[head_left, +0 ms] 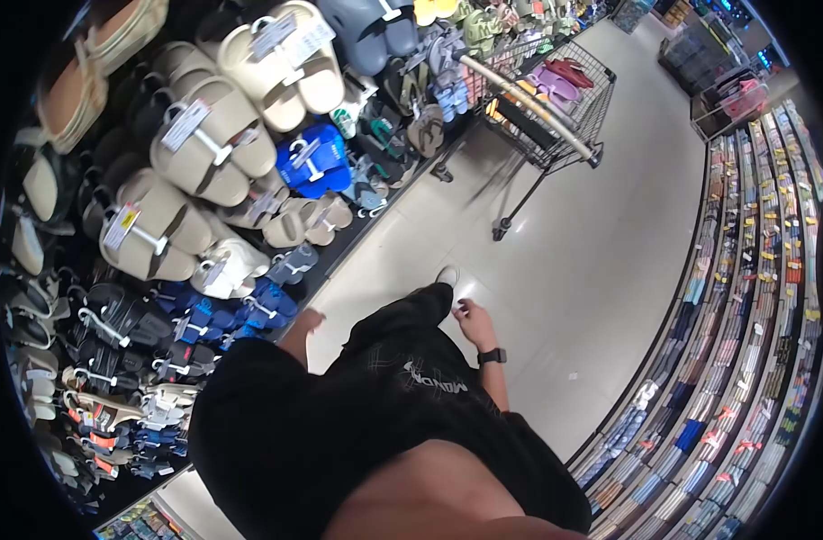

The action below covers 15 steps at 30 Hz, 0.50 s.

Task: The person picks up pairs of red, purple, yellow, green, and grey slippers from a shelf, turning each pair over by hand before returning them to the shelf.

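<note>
My left hand (312, 320) hangs at my side by the shoe rack, partly hidden by my black sleeve. Its visible fingers are loosely apart and hold nothing I can see. Nearest to it are dark blue sandals (266, 301) and grey-blue slides (293, 263) on hangers. My right hand (473, 322), with a dark watch (492, 356) on the wrist, hangs over the tiled floor. Its fingers are loosely bent with gaps between them, and nothing shows in them. Ahead stands a wire shopping cart (556, 108) holding purple clogs (554, 87) and dark red footwear (569, 72).
Beige slides (215, 135), cream slides (285, 67) and bright blue slides (314, 162) hang along the left rack. Long shelves (700, 396) of small packaged goods curve along the right. The pale tiled aisle floor (610, 225) runs between them. A wire bin (731, 108) stands far ahead.
</note>
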Each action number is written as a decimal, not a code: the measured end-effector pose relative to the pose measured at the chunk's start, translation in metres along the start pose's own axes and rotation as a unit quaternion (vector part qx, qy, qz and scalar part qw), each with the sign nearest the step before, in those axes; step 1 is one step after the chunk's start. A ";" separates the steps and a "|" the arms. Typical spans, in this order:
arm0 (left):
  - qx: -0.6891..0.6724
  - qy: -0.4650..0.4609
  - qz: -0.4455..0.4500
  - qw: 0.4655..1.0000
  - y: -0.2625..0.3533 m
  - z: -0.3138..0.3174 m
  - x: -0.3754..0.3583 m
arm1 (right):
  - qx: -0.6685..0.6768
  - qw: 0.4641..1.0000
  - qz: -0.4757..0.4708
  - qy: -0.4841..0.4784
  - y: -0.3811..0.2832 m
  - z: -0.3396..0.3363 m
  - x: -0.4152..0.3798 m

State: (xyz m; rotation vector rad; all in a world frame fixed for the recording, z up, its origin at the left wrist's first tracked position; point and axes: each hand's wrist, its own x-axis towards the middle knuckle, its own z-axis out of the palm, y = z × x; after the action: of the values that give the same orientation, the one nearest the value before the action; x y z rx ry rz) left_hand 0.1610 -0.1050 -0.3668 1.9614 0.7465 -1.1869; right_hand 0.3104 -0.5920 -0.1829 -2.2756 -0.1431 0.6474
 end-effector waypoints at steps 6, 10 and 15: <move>0.087 0.222 0.130 0.962 0.341 -0.059 0.056 | 0.170 0.967 0.187 -0.044 0.189 -0.026 0.008; -0.001 0.466 0.519 0.717 0.587 -0.078 0.008 | 0.378 0.776 0.499 0.081 0.295 -0.083 -0.041; 0.040 0.526 0.650 0.547 0.779 -0.091 -0.052 | 0.521 0.636 0.468 0.325 0.317 -0.124 -0.073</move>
State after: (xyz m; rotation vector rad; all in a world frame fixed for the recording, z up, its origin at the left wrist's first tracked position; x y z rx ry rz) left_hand 0.7824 -0.4868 -0.0750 2.2689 -0.4384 0.9727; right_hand 0.2795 -0.9173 -0.3014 -1.1085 1.4690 0.1785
